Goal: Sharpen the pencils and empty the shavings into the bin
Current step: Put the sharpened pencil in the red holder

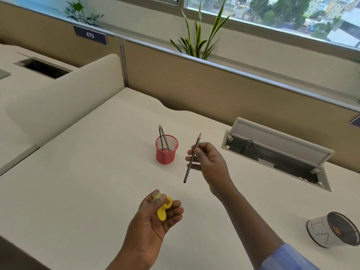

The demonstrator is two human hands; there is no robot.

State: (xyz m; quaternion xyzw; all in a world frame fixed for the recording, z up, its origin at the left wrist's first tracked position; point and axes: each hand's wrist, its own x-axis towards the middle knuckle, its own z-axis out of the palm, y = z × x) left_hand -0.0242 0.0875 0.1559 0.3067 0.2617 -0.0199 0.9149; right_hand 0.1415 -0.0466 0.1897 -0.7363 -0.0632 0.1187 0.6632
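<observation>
Head view, left to right: your left hand (153, 221) cradles one yellow sharpener (162, 213) in curled fingers above the worktop (87, 182). One red mesh cup (167, 154) stands beyond it with two pencils (161, 130) inside. Your right hand (209, 161) pinches a third pencil (189, 168), tip up, beside the cup. One bin (323, 230) lies tipped at far right.

the left hand (153, 217) sits low in the centre of the frame, palm turned up, fingers curled under a yellow sharpener (162, 214) with the thumb pressed on top. the right hand (210, 162) is higher and to the right, pinching a pencil (189, 166) between thumb and fingers. its bare forearm (249, 215) runs to the lower right, where a blue sleeve (288, 258) begins.
</observation>
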